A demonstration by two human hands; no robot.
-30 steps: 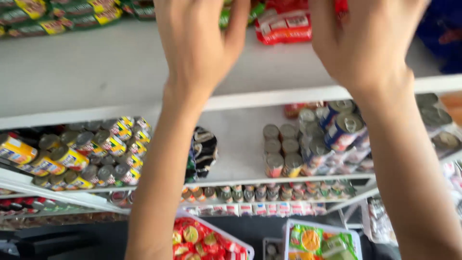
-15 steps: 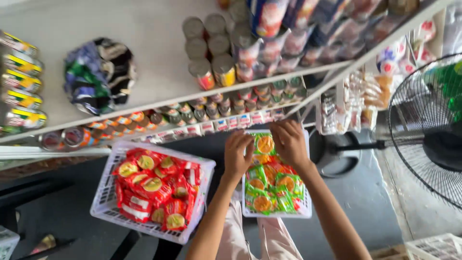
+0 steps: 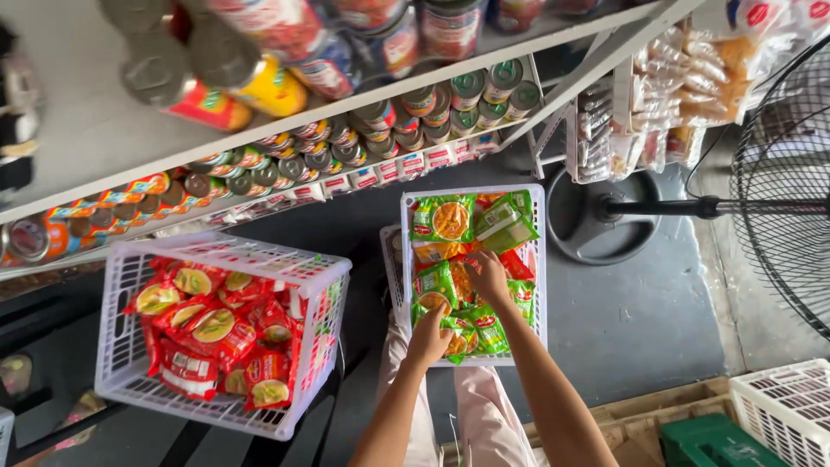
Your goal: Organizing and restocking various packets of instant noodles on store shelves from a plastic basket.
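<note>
I look straight down at a white plastic basket (image 3: 539, 259) full of green noodle packets (image 3: 450, 218). My left hand (image 3: 430, 339) rests on the packets at the basket's near edge, fingers closed over a green packet (image 3: 456, 335). My right hand (image 3: 490, 278) reaches deeper into the middle of the basket and grips a packet there. To the left stands a second white basket (image 3: 130, 380) holding red noodle packets (image 3: 216, 327).
White shelves (image 3: 86, 130) above carry tins and jars, with more cans (image 3: 458, 99) on a lower shelf. A standing fan (image 3: 778, 199) and its round base (image 3: 596, 216) are to the right. A hanging snack rack (image 3: 640, 112), a green crate (image 3: 713, 441) and another white basket (image 3: 787, 415) sit nearby.
My hands dropped from the top shelf down to the basket of green packets on the floor, and my view swung downward. Both hands now reach deeper into the packets.
</note>
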